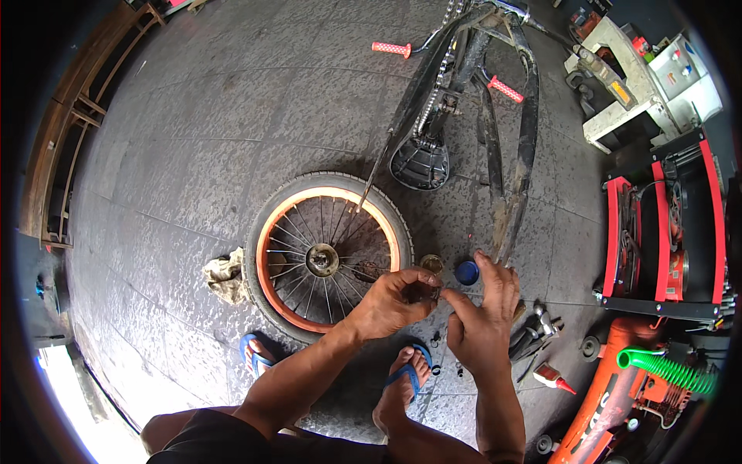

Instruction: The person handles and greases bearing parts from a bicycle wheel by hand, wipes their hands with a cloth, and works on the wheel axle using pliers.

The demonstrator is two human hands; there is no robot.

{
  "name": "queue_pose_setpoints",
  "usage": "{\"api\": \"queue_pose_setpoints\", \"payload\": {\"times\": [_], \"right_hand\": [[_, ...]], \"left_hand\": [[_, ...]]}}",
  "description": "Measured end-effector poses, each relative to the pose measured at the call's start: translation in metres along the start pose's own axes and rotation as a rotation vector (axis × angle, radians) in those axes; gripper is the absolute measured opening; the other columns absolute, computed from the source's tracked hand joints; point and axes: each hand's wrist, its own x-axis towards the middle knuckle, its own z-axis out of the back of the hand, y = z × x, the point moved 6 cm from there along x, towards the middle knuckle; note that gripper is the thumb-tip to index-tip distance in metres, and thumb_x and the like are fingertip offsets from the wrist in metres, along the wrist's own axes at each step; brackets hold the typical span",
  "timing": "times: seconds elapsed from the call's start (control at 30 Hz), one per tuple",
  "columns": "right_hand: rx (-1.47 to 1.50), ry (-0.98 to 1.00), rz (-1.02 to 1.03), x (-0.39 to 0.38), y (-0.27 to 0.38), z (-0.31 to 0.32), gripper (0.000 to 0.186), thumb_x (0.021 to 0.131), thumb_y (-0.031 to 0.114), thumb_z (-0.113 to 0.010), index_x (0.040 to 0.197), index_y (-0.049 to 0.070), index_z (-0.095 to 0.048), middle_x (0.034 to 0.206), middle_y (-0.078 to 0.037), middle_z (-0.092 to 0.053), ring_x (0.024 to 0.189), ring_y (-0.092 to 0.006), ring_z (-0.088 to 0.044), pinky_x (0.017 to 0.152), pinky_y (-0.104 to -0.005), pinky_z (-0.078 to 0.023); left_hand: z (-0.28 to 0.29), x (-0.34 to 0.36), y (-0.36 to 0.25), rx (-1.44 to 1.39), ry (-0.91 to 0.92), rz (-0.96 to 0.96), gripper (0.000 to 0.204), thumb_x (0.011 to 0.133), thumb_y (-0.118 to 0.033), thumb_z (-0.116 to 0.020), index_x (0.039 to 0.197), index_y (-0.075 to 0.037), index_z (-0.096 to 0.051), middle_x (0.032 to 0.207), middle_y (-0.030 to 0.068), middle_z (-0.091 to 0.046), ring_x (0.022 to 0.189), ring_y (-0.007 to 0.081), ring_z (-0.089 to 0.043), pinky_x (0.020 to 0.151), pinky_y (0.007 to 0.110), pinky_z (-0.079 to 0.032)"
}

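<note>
— What are the hands doing?
— Left hand [393,300] and right hand [483,309] pinch one small dark part [427,293] between fingertips, above the floor [193,155].
— And beyond?
— The wheel [325,255] lies flat just left — farther back, the upturned frame [471,100].

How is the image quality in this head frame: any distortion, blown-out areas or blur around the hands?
Head view: strong fisheye bending with a dark vignette at the rim; daylight blown out white at the lower left; grey paved floor evenly lit; left hand, right hand and orange-rimmed spoked bicycle wheel sharp, the small part between the hands too small to identify.
</note>
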Motion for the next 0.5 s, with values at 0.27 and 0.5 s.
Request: {"api": "queue_pose_setpoints", "payload": {"times": [0.27, 0.5], "right_hand": [[-0.103, 0.119, 0.018, -0.002, 0.001, -0.003, 0.025, 0.071, 0.007, -0.066, 0.093, 0.014, -0.075, 0.142, -0.021, -0.043, 0.134, -0.0420, -0.038, 0.111, -0.0658, -0.025], [0.173, 0.066, -0.054, -0.008, -0.015, -0.003, 0.037, 0.070, 0.000, -0.060, 0.101, 0.014, -0.075, 0.145, -0.019, -0.042, 0.135, -0.0422, -0.038, 0.112, -0.0563, -0.030]], "left_hand": [[-0.006, -0.002, -0.031, 0.422, -0.063, 0.012, 0.031, 0.082, -0.005, -0.071, 0.111, 0.003, -0.064, 0.108, 0.0110, -0.069, 0.100, 0.0176, -0.068, 0.087, 0.030, -0.055], [-0.003, -0.003, -0.023, 0.319, -0.046, 0.039, 0.034, 0.081, -0.007, -0.072, 0.113, 0.001, -0.065, 0.104, 0.0095, -0.069, 0.096, 0.0151, -0.067, 0.085, 0.028, -0.054]]}}
